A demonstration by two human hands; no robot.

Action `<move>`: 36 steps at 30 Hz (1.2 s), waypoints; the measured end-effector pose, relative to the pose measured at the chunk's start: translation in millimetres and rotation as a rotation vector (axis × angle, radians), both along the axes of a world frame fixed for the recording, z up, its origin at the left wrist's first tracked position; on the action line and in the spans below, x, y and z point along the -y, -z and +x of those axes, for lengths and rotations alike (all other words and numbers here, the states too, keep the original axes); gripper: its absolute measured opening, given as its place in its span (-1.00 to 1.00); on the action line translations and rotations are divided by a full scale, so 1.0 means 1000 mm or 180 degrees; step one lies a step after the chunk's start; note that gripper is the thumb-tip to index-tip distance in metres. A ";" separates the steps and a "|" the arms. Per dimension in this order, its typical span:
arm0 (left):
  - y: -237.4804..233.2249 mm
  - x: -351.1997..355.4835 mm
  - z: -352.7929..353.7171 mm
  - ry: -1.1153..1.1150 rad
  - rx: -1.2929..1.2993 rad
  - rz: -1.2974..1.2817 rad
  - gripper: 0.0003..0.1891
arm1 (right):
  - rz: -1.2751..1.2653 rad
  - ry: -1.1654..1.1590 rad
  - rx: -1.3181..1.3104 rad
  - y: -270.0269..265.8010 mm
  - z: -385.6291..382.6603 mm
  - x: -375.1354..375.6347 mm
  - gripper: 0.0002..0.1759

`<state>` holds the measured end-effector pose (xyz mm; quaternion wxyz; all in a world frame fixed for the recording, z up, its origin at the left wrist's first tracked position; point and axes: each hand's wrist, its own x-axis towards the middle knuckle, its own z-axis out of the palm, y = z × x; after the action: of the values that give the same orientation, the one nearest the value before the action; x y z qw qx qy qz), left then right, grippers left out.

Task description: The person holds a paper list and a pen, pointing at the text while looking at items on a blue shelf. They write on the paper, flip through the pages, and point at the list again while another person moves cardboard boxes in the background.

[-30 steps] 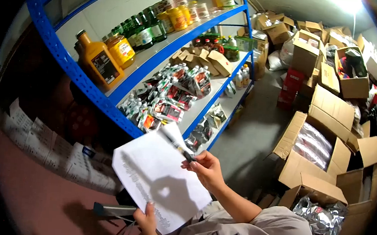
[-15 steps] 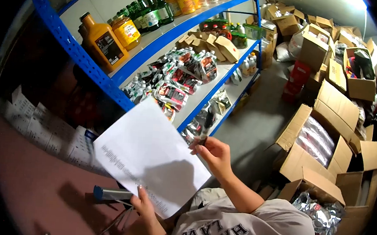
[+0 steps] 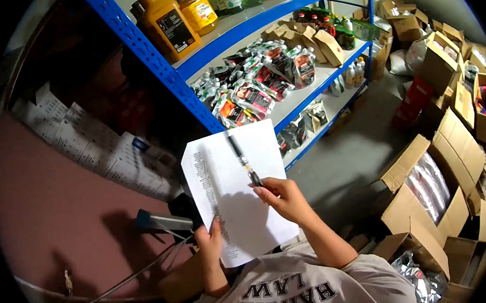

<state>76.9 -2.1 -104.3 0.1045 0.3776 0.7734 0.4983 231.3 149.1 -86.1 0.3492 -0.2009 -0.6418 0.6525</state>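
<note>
A printed sheet of paper [image 3: 234, 196] is tilted in front of me, lines of small text running down its left part. My left hand [image 3: 209, 242] grips its lower left edge, thumb on top. Over the sheet, my right hand [image 3: 282, 198] pinches a black and clear pen [image 3: 235, 146] between thumb and fingers. The pen points up and left, slightly blurred, and a shadow of the hand falls on the paper below it.
Blue shelving [image 3: 201, 103] holds sauce bottles [image 3: 170, 28], jars and foil pouches [image 3: 258, 96]. Open cardboard boxes [image 3: 421, 186] line the right side. At left, printed sheets [image 3: 97, 147] lie on a reddish-brown surface [image 3: 81, 213], near a blue-ended grey bar [image 3: 165, 221].
The sheet has turned more upright and shifted right in view. My right hand has brought the pen from the sheet's right edge to over its face. The camera view has swung left.
</note>
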 end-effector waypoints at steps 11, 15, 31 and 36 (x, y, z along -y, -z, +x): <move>0.003 -0.002 -0.002 0.0406 0.0064 -0.0804 -0.75 | -0.0510 0.0480 -0.0626 0.012 -0.003 -0.008 -0.76; 0.012 -0.006 -0.002 0.0765 -0.0452 -0.1026 -0.67 | -0.0657 0.1174 -0.1095 0.021 0.002 -0.017 -0.79; 0.012 -0.009 0.002 0.1488 -0.0518 -0.1638 -0.75 | -0.0375 0.0761 -0.1021 -0.010 -0.009 -0.031 -0.73; 0.021 -0.007 -0.006 0.1351 -0.0495 -0.1542 -0.73 | -0.0624 0.0736 -0.1002 0.004 -0.005 -0.034 -0.74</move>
<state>71.3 4.5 -125.2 0.2334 0.5314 0.7792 0.2367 226.0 183.2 -90.4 0.4964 -0.2018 -0.4856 0.6907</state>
